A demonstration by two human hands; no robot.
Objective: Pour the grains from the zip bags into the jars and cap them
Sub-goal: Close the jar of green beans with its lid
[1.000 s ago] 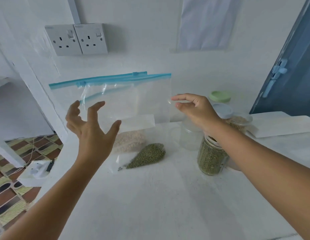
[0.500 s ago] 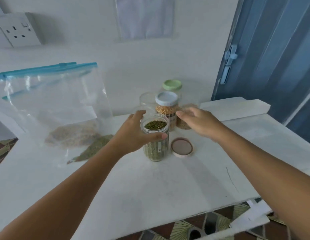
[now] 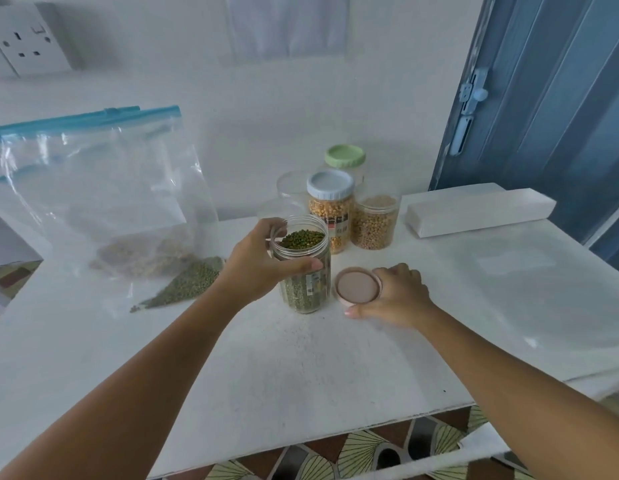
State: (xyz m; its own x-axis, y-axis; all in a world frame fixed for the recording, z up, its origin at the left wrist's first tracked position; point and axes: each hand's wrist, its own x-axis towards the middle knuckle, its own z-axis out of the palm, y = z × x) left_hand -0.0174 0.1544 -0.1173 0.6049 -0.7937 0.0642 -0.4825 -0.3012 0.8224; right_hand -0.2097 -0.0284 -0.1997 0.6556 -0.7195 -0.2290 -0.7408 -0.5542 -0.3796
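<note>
While the left hand (image 3: 263, 268) wraps the open mung-bean jar (image 3: 303, 271) near the table's (image 3: 301, 368) centre, our grip there is closed round its upper wall, thumb in front. The right hand (image 3: 394, 296) curls onto the pink lid (image 3: 357, 285), which lies flat just right of the jar; fingers touch its rim, though we cannot tell if it is lifted yet. Beans stand close to the mouth. Risks, as we judge them: a cross-threaded lid if set on tilted; beans jolted over the brim if the jar tips; a knock to the uncapped jar (image 3: 374, 221) behind. The zip bags (image 3: 93, 188) lean at far left.
</note>
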